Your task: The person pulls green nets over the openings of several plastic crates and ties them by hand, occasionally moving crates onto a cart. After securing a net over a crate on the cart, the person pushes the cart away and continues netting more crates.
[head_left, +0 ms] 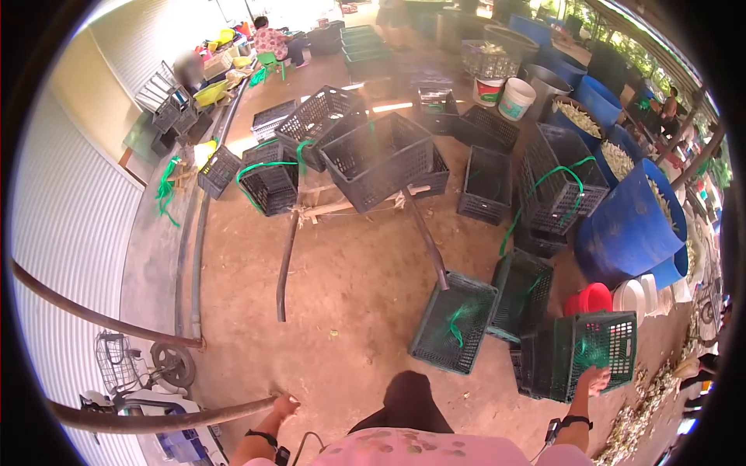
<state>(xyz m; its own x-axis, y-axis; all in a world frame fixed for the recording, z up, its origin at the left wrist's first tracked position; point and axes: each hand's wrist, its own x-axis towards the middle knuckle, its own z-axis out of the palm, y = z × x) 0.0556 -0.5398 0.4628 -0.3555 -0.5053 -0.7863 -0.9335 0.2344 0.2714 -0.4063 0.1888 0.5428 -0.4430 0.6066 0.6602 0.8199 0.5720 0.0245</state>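
Note:
My left hand (pixel 286 405) is closed at the near end of a brown wooden pole (pixel 175 420), low on the left. My right hand (pixel 595 380) grips the near rim of a dark green plastic crate (pixel 622 351), which is tilted on its side. Against its left side leans another dark crate (pixel 546 363). Green strapping shows inside the gripped crate. Both wrists wear dark bands. Left of these crates, an open crate (pixel 454 321) with a green strap lies on the dirt floor.
A wooden handcart (pixel 423 241) carrying black crates (pixel 377 159) stands ahead, its handles pointing at me. Blue barrels (pixel 625 225) with pale plant pieces line the right, beside a red basin (pixel 588 299). A scooter (pixel 159 415) is at lower left. A person (pixel 272 43) sits far back.

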